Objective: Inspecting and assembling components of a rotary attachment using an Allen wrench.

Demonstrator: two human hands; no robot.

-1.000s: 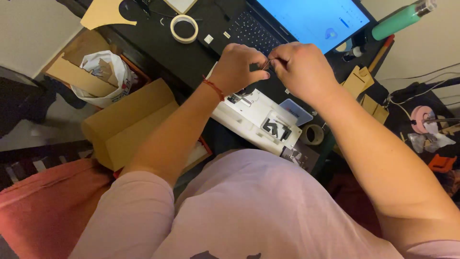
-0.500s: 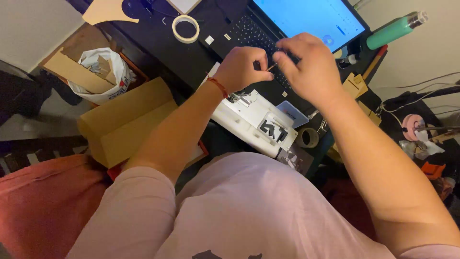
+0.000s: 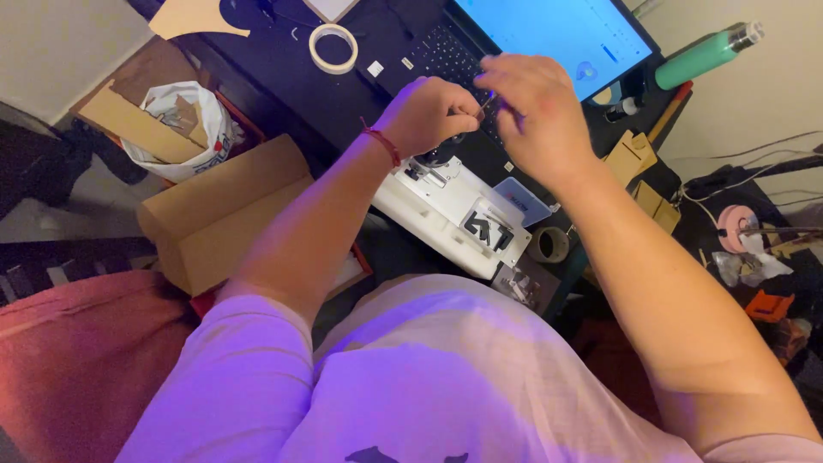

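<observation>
Two hands meet over the near edge of an open laptop (image 3: 446, 51), and between them sits a thin, dark, rod-like piece (image 3: 485, 103), too small to identify. The left hand (image 3: 426, 114) is curled into a loose fist with thumb and forefinger pinched on the lower end of the piece; a red band circles its wrist. The right hand (image 3: 530, 110) arches over from 3 o'clock, its fingers bent down and closed on the upper end, so both grips are clamped on the same piece. Its long axis runs roughly from 7 o'clock up to 1 o'clock, the upper end pointing toward the lit blue screen. Directly under the left fist, at 6 o'clock, lies a white flat tray (image 3: 446, 210) carrying small black parts, with a dark fitting at its upper end just beneath the knuckles. A small roll of tape (image 3: 549, 244) sits at the tray's 3 o'clock corner. Farther out on the dark worktop (image 3: 283, 77) a white tape ring (image 3: 333, 47) lies at 10 o'clock. A green bottle (image 3: 707, 53) lies tilted at 2 o'clock, and a cardboard box (image 3: 227, 210) stands at 8 o'clock, off the worktop.
</observation>
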